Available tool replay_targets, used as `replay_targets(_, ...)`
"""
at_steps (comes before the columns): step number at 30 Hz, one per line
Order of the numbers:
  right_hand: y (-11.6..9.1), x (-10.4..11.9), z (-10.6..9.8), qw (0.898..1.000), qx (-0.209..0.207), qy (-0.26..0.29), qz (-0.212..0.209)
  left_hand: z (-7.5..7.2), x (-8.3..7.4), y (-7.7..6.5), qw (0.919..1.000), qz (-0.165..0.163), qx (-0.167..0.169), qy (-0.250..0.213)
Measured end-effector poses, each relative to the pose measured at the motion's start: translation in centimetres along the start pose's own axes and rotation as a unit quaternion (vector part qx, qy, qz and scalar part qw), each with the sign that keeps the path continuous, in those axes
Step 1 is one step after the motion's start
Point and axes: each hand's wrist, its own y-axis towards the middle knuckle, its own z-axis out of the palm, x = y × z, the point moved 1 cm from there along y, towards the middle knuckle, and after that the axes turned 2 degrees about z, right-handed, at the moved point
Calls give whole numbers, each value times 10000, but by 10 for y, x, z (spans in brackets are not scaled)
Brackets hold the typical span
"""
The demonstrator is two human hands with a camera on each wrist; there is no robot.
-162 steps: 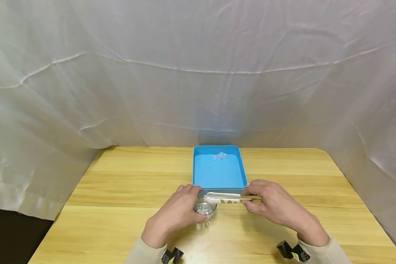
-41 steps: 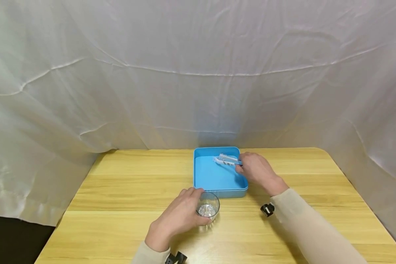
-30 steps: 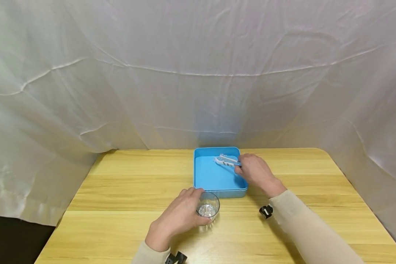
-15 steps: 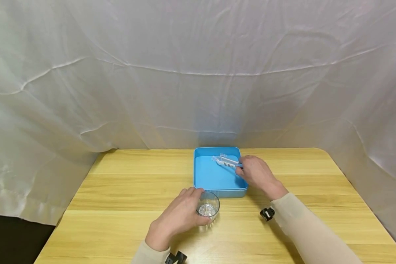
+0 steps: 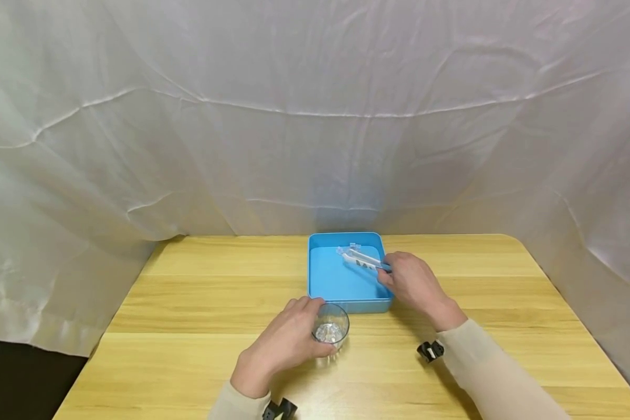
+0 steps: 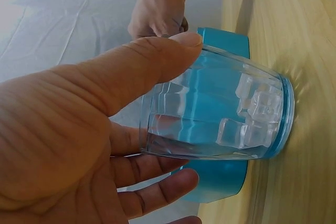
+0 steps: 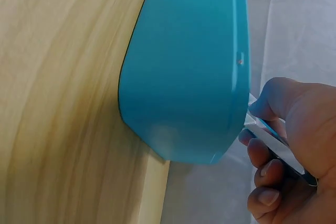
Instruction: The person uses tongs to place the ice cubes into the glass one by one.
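My left hand (image 5: 286, 344) holds a clear drinking glass (image 6: 210, 114) upright on the table, thumb on one side and fingers on the other. Several clear, ice-like cubes (image 6: 257, 108) lie in its bottom. Reaching over the right side of a blue tray (image 5: 341, 286), my right hand (image 5: 412, 283) grips white-tipped tongs (image 5: 364, 261) between thumb and fingers. At the tongs' tips is a clear cube (image 5: 340, 250). A few more clear cubes (image 5: 354, 246) lie near the tray's back wall. In the right wrist view the tray's side hides the tongs' tips.
The wooden table (image 5: 215, 291) carries the tray just behind the glass. A pale cloth curtain (image 5: 273, 146) hangs along the table's back and sides. The tray's raised rim (image 7: 241, 61) stands between the tongs' tips and the glass.
Earlier the tongs were over the glass; since then my right hand has carried them into the tray. Lately it has drawn slightly back and right. My left hand stays on the glass.
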Motion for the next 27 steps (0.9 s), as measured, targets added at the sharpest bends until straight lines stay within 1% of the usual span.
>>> replay_targets(5, -7, 4, -3, 9998, -140, 108, 68, 0, 0, 0, 10000, 12, -12, 18)
replay_targets(11, -20, 7, -7, 9979, -388, 474, 209, -1, 0, -1, 10000, 6, -14, 0)
replay_targets(13, -24, 7, -9, 9970, -452, 584, 238, -1, 0, -1, 10000, 16, -40, 74)
replay_targets(18, -38, 10, -11, 9953, -555, 759, 247, -2, 0, -4, 9986, 158, -172, 479)
replay_targets(22, -49, 15, -14, 9935, -577, 967, 171, -3, 0, -6, 9975, 281, -208, 616)
replay_targets(27, -56, 19, -22, 9918, -560, 1146, -80, -4, 2, -6, 9979, 322, -184, 531)
